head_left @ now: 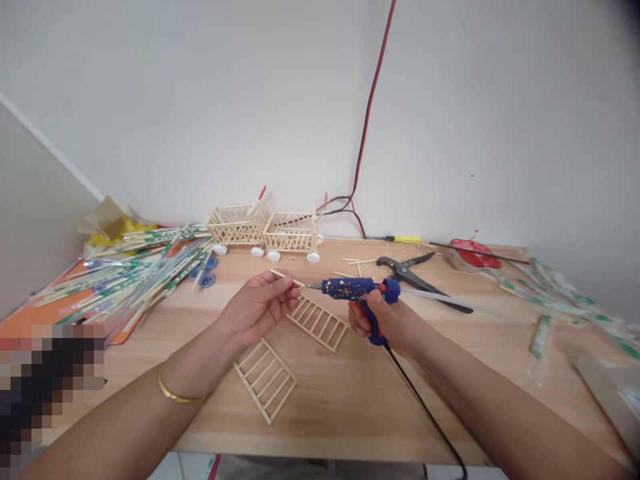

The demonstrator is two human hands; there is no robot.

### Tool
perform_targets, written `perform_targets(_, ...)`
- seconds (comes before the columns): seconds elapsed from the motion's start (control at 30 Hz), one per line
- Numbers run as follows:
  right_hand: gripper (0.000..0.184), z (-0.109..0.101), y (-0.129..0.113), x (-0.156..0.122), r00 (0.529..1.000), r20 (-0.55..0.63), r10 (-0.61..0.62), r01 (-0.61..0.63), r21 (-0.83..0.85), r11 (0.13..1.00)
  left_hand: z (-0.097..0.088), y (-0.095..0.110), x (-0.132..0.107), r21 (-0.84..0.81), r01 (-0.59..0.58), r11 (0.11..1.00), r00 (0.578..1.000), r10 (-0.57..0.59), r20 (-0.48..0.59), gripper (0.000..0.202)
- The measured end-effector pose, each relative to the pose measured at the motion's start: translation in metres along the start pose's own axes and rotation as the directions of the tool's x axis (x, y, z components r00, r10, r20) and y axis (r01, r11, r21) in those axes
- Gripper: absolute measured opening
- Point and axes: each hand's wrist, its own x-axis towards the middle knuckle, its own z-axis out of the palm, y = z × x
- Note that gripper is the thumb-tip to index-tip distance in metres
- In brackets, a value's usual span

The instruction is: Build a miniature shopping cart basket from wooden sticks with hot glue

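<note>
My left hand (267, 300) pinches a short wooden stick (281, 275) between thumb and fingers. A blue hot glue gun (350, 289) is gripped in my right hand (387, 323), its nozzle pointing left at the end of the stick; whether they touch I cannot tell. From the back of the gun a clear glue stick (440, 297) juts out. Below the hands lies a ladder-like stick frame (320, 325), partly hidden by my left hand. Another such frame (266, 380) rests nearer the front edge.
Two small stick carts (237, 227) with white wheels stand against the wall. Wrapped sticks (145, 273) pile up at left beside blue wheels (206, 273). Black pliers (425, 280), loose sticks (359, 262) and a red dish (473, 255) lie right. The gun's black cord (425, 407) hangs over the front edge.
</note>
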Motion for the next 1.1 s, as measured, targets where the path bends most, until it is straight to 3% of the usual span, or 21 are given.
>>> perform_targets(0.3, 0.06, -0.001, -0.0025, -0.0002, 0.999, -0.006, 0.046, -0.045, 0.04, 0.998, -0.0003, -0.0003, 0.0013, -0.011, -0.013, 1.0, 1.0, 0.013, -0.012, 0.009)
perform_targets(0.47, 0.052, -0.0026, -0.001, -0.0011, 1.0, 0.014, 0.001, -0.003, 0.114, 0.993, -0.0011, -0.0007, 0.0022, -0.022, -0.019, 1.0, 1.0, 0.019, -0.016, 0.011)
perform_targets(0.8, 0.058, -0.0052, -0.0042, -0.0023, 0.999, 0.011, -0.034, 0.035, -0.11, 0.993, -0.0002, -0.0013, 0.0014, -0.03, -0.019, 0.999, 1.0, 0.018, -0.025, 0.011)
perform_targets(1.1, 0.059, -0.0018, -0.0075, -0.0026, 1.0, 0.016, -0.019, 0.021, -0.135, 0.991, -0.0003, -0.0016, 0.0012, -0.025, -0.012, 1.0, 1.0, 0.012, -0.001, 0.009)
